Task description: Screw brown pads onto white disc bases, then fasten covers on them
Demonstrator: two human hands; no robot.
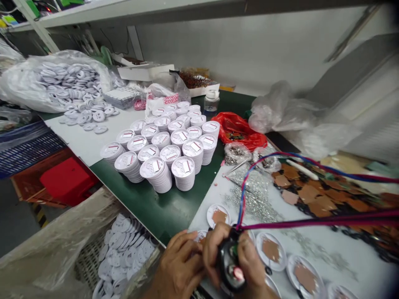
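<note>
My right hand point(249, 265) is wrapped round a black electric screwdriver point(230, 265), which has a red glow on its top end and red and blue wires point(243, 191) running off it. Its tip is hidden below. Close beside it on the left, my left hand point(182, 261) has its fingers bent and drawn together, and what they grip is hidden. Past its fingertips shows part of a white round disc point(201, 236) with a brown piece. Several more such discs lie around, one behind my hands point(218, 216) and one to the right point(271, 250).
Stacked white round cases point(183, 168) stand on the green mat point(149, 211). Loose silver screws point(252, 195), brown square boards point(321, 195) and a red bag point(240, 131) lie at right. White discs fill a lined basket point(124, 253) below the edge; a plastic bag point(28, 79) stands far left.
</note>
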